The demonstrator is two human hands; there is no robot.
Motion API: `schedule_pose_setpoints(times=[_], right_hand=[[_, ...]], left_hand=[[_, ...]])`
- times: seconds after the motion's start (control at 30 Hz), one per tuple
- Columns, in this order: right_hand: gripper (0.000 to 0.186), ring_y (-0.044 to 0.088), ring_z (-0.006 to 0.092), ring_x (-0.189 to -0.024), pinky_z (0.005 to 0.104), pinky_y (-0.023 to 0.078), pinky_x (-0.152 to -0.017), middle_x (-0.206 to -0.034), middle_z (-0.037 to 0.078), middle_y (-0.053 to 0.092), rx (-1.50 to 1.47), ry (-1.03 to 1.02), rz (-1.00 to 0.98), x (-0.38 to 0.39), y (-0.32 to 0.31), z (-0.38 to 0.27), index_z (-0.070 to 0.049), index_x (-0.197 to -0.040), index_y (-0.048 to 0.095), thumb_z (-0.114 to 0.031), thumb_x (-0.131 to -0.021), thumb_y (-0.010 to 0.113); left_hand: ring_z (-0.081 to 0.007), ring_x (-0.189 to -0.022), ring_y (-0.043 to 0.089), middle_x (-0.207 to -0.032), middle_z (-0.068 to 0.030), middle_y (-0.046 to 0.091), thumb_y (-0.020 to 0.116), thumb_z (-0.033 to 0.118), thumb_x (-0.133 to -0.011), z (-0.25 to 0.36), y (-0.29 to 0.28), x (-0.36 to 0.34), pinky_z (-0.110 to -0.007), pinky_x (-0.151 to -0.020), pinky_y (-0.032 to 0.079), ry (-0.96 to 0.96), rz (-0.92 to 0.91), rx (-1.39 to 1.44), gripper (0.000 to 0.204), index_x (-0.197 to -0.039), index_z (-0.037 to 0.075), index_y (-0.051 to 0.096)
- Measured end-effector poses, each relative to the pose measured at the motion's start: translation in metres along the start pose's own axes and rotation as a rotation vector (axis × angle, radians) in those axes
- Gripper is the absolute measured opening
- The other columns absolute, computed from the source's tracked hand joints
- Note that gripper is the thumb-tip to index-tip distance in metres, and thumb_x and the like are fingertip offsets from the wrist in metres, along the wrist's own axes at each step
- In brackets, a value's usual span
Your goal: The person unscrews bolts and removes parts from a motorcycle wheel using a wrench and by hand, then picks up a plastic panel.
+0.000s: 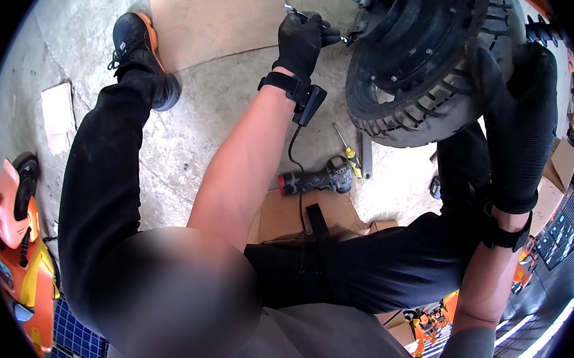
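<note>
A black scooter wheel (414, 75) with a knobbly tyre and a black hub stands on the concrete floor at the top right. My right hand (520, 122), in a black glove, lies flat over the tyre's right side and holds it. My left hand (302, 42), also gloved in black, is closed on a thin metal tool (293, 10) that points at the axle end on the wheel's left. A black strap with a small device sits on my left wrist.
On the floor below the wheel lie a yellow-handled screwdriver (349, 150), a flat metal bar (366, 156) and a black and red power tool (315, 179). Cardboard sheets (212, 14) cover the floor at the top. Orange body panels (19, 247) lie at the left. My black shoe (137, 42) rests at the upper left.
</note>
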State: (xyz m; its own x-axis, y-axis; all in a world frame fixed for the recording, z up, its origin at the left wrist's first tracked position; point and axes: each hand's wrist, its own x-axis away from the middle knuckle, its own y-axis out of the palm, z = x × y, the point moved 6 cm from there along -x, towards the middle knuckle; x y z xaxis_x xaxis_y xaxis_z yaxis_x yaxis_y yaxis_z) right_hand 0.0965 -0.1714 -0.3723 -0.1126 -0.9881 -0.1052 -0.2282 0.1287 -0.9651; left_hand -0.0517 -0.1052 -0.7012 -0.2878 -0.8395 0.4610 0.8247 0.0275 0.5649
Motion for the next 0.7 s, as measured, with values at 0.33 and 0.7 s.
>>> schedule_pose_setpoints(times=[0.33,0.7], right_hand=[[0.035,0.061,0.0128,-0.08,0.0266,0.052,-0.068,-0.086,0.008,0.059,-0.019,-0.028,0.027,0.001,0.001,-0.005,-0.002,-0.106,0.051,-0.021,-0.087,0.073],[0.035,0.062,0.0147,-0.079,0.029,0.052,-0.068,-0.086,0.008,0.06,-0.04,-0.08,0.033,0.0,0.0,-0.008,-0.002,-0.106,0.051,-0.021,-0.086,0.074]], left_hand=[[-0.0201,-0.063,0.066,-0.071,-0.0123,0.064,0.063,0.009,-0.089,0.056,0.066,0.071,-0.031,-0.059,0.052,0.648,0.087,-0.765,0.014,-0.092,0.0,0.053],[-0.0212,-0.07,0.068,-0.084,-0.0139,0.067,0.057,0.013,-0.094,0.084,0.024,0.032,-0.031,-0.065,0.057,0.44,0.074,-0.299,0.016,-0.098,-0.002,0.057]])
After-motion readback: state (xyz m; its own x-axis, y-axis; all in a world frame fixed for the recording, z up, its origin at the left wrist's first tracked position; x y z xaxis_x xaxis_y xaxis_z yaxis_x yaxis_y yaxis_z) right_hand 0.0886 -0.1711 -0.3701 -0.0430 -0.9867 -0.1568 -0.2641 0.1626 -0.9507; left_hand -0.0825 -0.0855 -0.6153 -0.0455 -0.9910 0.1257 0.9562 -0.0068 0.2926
